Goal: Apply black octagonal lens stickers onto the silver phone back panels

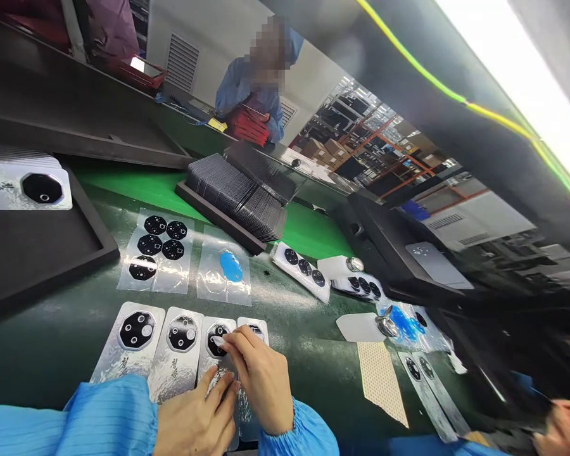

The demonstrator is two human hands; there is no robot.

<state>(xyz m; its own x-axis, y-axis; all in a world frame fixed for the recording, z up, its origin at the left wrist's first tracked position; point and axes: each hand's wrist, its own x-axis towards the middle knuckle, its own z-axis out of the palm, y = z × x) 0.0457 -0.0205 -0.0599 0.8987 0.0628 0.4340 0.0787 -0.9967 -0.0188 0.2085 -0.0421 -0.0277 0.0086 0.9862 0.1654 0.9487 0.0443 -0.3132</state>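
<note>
Four panels (177,364) line the tabletop's (308,367) near edge. The right hand (266,380) has its grip pinched on a white scrap (218,341) over the third panel from the left; the left hand (194,415) rests spread fingers there, its grip unclosed. Plates (237,196) stand toward the far edge.

Left hand (197,413) bare, at bottom centre, back up; fingers spread a little, gently bent, pointing up and to right; fingertips near right hand (263,377); left arm (107,415), sleeved in blue, reaching in from lower left edge, almost level; right hand bare too, slightly higher, angled up and leftward, back toward viewer; thumb and forefinger pinched at tips, remaining fingers mostly hidden behind; gathered blue cuff (304,427) at right wrist, arm below cropped by bottom edge.
</note>
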